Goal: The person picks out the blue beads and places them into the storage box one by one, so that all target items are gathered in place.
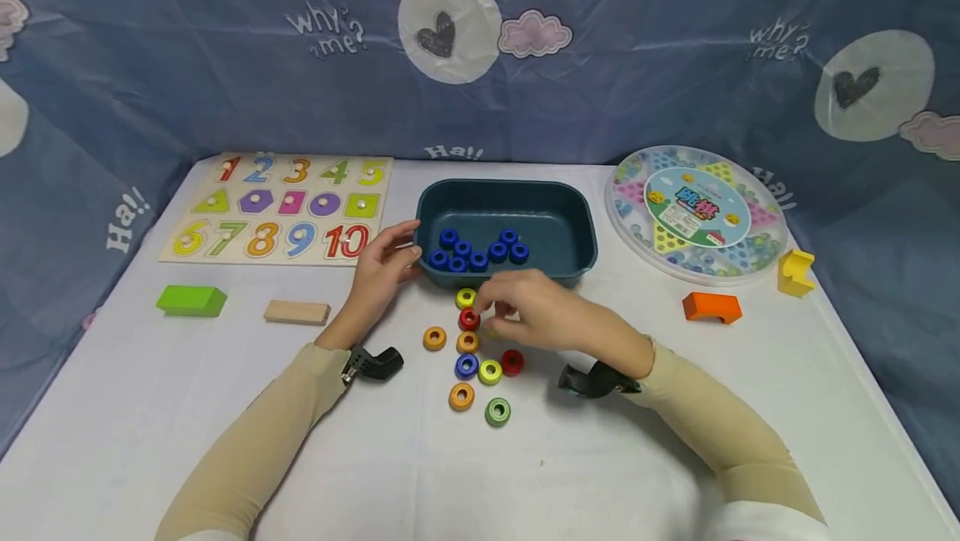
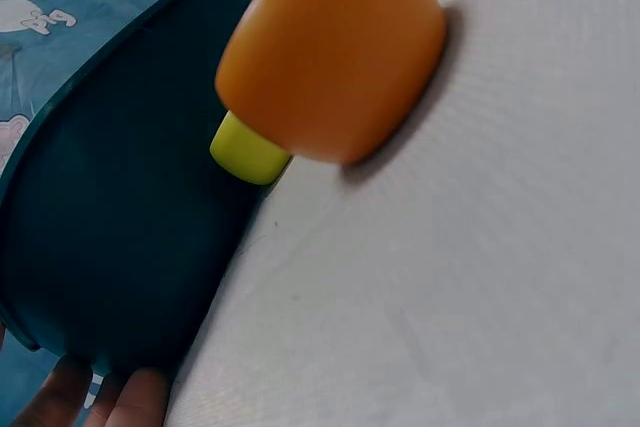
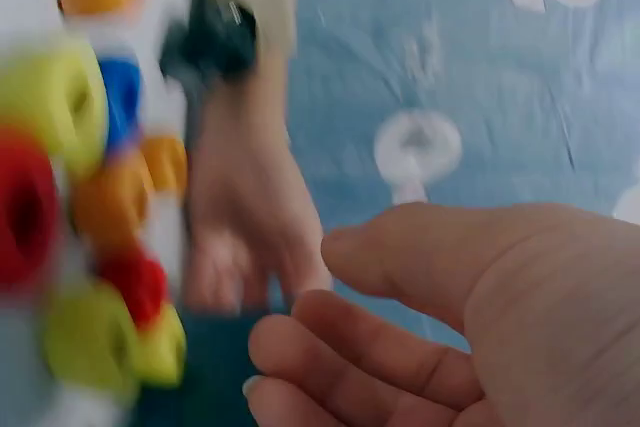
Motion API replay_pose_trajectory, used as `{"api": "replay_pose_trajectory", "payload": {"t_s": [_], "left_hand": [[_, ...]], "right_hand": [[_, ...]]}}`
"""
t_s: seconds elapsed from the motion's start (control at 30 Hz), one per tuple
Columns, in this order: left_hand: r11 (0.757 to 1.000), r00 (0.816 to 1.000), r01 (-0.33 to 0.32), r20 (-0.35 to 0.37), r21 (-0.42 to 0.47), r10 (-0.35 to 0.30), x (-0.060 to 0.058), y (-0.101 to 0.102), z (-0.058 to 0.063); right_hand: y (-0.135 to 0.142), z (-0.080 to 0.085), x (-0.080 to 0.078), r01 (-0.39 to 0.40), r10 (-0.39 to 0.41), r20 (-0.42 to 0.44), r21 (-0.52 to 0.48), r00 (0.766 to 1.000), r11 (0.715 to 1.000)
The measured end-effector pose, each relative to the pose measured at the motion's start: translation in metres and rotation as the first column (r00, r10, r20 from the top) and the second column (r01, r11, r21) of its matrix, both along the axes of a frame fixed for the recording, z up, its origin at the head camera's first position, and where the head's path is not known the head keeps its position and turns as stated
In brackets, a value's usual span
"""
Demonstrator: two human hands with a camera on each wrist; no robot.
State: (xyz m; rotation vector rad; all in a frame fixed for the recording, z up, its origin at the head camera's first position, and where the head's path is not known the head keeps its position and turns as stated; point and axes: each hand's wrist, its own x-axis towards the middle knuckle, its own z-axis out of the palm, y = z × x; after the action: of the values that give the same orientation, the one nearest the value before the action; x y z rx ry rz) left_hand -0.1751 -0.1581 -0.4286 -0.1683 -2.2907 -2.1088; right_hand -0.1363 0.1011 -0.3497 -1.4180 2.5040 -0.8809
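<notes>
A dark teal plastic bin (image 1: 555, 220) stands in the middle of the head view, with several blue ring beads (image 1: 497, 252) inside near its front wall. My left hand (image 1: 380, 267) is at its left end, and in the left wrist view the fingertips (image 2: 140, 402) touch the outside wall. My right hand (image 1: 536, 308) hovers just in front of the bin, over the loose beads, fingers loosely bent and nothing between thumb and fingers in the right wrist view. Close to its fingertips are a red bead (image 1: 469, 320) and a yellow one (image 1: 465, 298). A yellow-green bead is mostly hidden beneath the hand.
Loose orange (image 1: 434, 338), blue (image 1: 467, 367), red (image 1: 513, 363) and green (image 1: 498, 412) beads lie toward me. At left are a number puzzle board (image 1: 315, 222), a green block (image 1: 191, 301) and a wooden block (image 1: 297, 313); at right, a round game box (image 1: 697, 214), orange block (image 1: 711, 306) and yellow block (image 1: 795, 273).
</notes>
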Motion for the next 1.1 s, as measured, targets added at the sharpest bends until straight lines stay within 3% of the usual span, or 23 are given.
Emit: {"api": "replay_pose_trajectory", "payload": {"t_s": [0.17, 0.27, 0.67, 1.1], "left_hand": [[1.0, 1.0, -0.003, 0.006, 0.007, 0.003, 0.0, 0.002, 0.0], [1.0, 1.0, -0.001, 0.006, 0.013, 0.001, -0.001, 0.002, -0.001], [1.0, 1.0, 0.002, -0.002, 0.02, -0.001, -0.002, 0.001, -0.002], [1.0, 1.0, 0.005, -0.004, 0.019, -0.005, -0.002, 0.001, -0.001]], "right_hand": [[-0.013, -0.017, 0.023, -0.149, 0.149, -0.002, 0.069, 0.989, 0.986], [-0.018, -0.027, 0.028, -0.178, 0.185, -0.049, 0.121, 0.982, 0.977], [-0.022, -0.039, 0.032, -0.08, 0.111, -0.174, 0.176, 0.978, 0.981], [-0.024, -0.041, 0.033, -0.064, 0.083, -0.117, 0.16, 0.99, 0.985]]}}
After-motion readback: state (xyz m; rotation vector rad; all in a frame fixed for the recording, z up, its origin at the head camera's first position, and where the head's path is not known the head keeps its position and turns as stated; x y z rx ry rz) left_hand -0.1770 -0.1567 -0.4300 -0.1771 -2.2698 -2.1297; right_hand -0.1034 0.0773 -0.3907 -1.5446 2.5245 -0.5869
